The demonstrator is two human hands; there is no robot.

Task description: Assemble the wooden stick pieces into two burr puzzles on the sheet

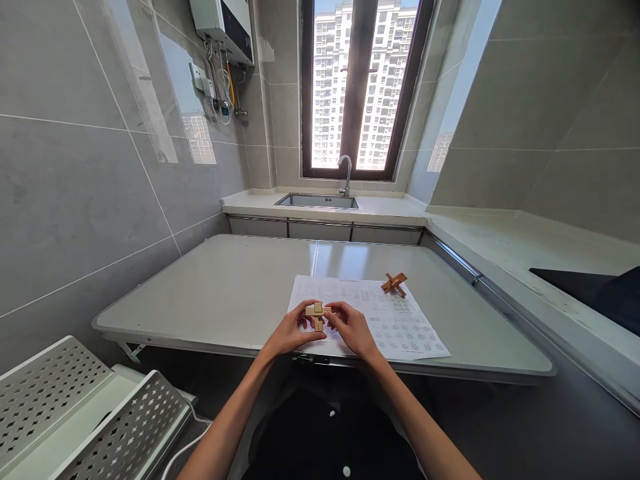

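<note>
Here, both hands close on one small wooden puzzle

Low in the head view, the person's two bare hands meet over the near edge of the surface (225, 287). The left hand (293, 331) curls its fingers and thumb around the left side of the pale puzzle (317, 313), a small cross of light wooden bars. The right hand (354, 328) pinches the puzzle's right end with fingertips and thumb. Both hands are nearly closed, and each has hold of the same piece. The pale puzzle sits between them, just above the near left corner of a printed sheet (400, 327). Whether it touches the paper cannot be told.

The sheet lies flat on the surface and spreads from the hands toward three o'clock, covered in small diagrams too fine to read. At about two o'clock from the hands, on the sheet's far right corner, rests a dark puzzle (395, 284), a reddish-brown wooden cross, well apart from both hands.

At twelve o'clock, beyond the surface, a steel sink (319, 201) with a curved tap (346, 175) sits under a window (357, 87). At eleven o'clock, high on the tiled wall, hangs a white water heater (223, 23). At three o'clock a black hob (600, 297) is set into the side counter. At eight o'clock, below the surface's edge, stands a white perforated rack (75, 413).
</note>
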